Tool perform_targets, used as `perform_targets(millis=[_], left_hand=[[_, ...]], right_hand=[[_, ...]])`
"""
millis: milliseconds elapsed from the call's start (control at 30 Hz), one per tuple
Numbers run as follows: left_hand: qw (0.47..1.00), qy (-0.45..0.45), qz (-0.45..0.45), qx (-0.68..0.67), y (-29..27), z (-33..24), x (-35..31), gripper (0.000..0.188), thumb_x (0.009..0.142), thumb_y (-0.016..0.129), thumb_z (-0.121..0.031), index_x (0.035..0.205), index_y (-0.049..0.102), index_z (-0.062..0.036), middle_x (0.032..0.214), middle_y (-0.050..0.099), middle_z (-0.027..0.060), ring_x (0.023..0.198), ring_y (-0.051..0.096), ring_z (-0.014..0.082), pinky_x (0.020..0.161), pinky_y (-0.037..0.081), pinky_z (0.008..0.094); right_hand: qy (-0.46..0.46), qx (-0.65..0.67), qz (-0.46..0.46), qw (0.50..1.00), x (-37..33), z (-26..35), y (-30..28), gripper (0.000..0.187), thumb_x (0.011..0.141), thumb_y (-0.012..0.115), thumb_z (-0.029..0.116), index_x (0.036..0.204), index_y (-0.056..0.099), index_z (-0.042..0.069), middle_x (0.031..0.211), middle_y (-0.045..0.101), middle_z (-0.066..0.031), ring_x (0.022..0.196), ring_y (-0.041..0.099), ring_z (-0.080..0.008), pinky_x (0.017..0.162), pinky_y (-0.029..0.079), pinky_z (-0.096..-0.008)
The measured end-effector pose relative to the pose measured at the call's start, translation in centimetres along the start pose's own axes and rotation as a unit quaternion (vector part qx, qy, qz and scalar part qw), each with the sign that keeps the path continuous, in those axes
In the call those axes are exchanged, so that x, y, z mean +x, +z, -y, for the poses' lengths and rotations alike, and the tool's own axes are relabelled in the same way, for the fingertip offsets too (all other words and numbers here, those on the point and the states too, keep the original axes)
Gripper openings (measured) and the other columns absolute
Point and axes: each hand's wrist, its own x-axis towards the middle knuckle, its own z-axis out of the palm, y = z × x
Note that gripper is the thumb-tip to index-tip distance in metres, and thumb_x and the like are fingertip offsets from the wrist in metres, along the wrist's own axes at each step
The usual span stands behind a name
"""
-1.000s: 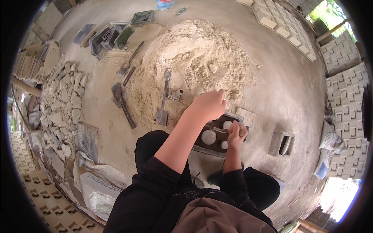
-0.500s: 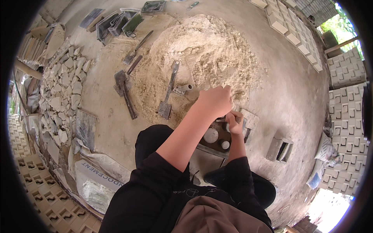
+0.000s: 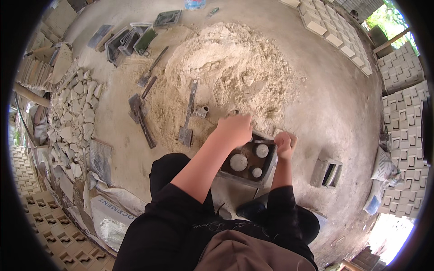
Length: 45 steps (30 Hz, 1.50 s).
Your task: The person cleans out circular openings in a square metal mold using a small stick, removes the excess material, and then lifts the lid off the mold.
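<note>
Between my knees stands a dark rectangular mould box (image 3: pixel 244 181). Three pale round pieces of different sizes, a large one (image 3: pixel 238 162) among them, sit inside over a brown surface. My left hand (image 3: pixel 236 129) is a closed fist at the box's far left edge. A small dark rounded end pokes out just beyond it; what the fist grips is hidden. At the far right corner, my right hand (image 3: pixel 284 144) is also closed. A thin bar at the box's far side runs toward this hand, but I cannot make out what its fingers hold.
A heap of pale sandy material (image 3: pixel 230 63) spreads ahead. Left of it lie a short shovel (image 3: pixel 186 135), a hammer-like tool (image 3: pixel 142 118) and several dark box moulds (image 3: pixel 131 40). Broken stones (image 3: pixel 74 106) are piled at left; a hollow block (image 3: pixel 326 173) stands at right.
My hands have moved apart, the left to the left and the right slightly to the right. More of the mould box and its round pieces now shows. The view has shifted slightly.
</note>
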Motion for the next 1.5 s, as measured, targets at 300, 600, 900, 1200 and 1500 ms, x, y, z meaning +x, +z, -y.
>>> perform_targets(millis=[300, 600, 900, 1200, 1500], left_hand=[[0.98, -0.099, 0.139, 0.098, 7.2, 4.8, 1.0, 0.039, 0.086, 0.044, -0.029, 0.119, 0.046, -0.0098, 0.116, 0.055, 0.0154, 0.106, 0.053, 0.0332, 0.086, 0.042, 0.0466], [0.916, -0.401, -0.002, -0.01, 21.4, 9.7, -1.0, 0.053, 0.09, 0.027, -0.049, 0.105, 0.057, -0.0078, 0.106, 0.059, 0.0166, 0.099, 0.056, 0.0336, 0.081, 0.043, 0.0476], [0.916, -0.348, -0.192, -0.057, 24.4, 10.4, -2.3, 0.046, 0.088, 0.035, -0.047, 0.079, 0.063, -0.0111, 0.078, 0.062, 0.0145, 0.075, 0.059, 0.0355, 0.064, 0.045, 0.0473], [0.904, -0.345, -0.239, -0.08, 24.6, 10.9, -2.2, 0.04, 0.086, 0.042, -0.044, 0.072, 0.06, -0.0107, 0.072, 0.061, 0.0138, 0.07, 0.058, 0.0352, 0.061, 0.045, 0.0468], [0.904, -0.32, -0.263, -0.104, 25.3, 11.1, -2.1, 0.04, 0.087, 0.041, -0.041, 0.069, 0.058, -0.0102, 0.069, 0.06, 0.0151, 0.066, 0.057, 0.0365, 0.059, 0.044, 0.0478]], right_hand=[[-0.051, -0.054, -0.068, 0.995, -2.4, -2.4, -2.0, 0.027, 0.077, 0.046, 0.009, 0.052, 0.046, 0.0, 0.047, 0.042, -0.0028, 0.044, 0.038, -0.0092, 0.039, 0.026, -0.0246], [-0.043, -0.111, -0.047, 0.992, -1.8, -2.8, -0.2, 0.017, 0.07, 0.048, 0.003, 0.053, 0.049, -0.002, 0.047, 0.047, -0.0059, 0.042, 0.043, -0.0129, 0.041, 0.031, -0.0264], [-0.021, -0.125, -0.061, 0.99, -0.5, -1.6, 1.4, 0.019, 0.072, 0.046, 0.002, 0.055, 0.05, -0.003, 0.048, 0.049, -0.0062, 0.044, 0.045, -0.0105, 0.042, 0.032, -0.0235], [-0.04, -0.153, 0.022, 0.987, 0.0, -2.4, 3.8, 0.018, 0.072, 0.045, 0.001, 0.054, 0.05, -0.002, 0.048, 0.047, -0.0056, 0.043, 0.043, -0.0112, 0.041, 0.03, -0.0242], [-0.143, -0.176, 0.008, 0.974, -0.3, -1.5, 5.1, 0.022, 0.075, 0.048, 0.002, 0.054, 0.048, -0.002, 0.046, 0.044, -0.0056, 0.042, 0.039, -0.0115, 0.04, 0.027, -0.026]])
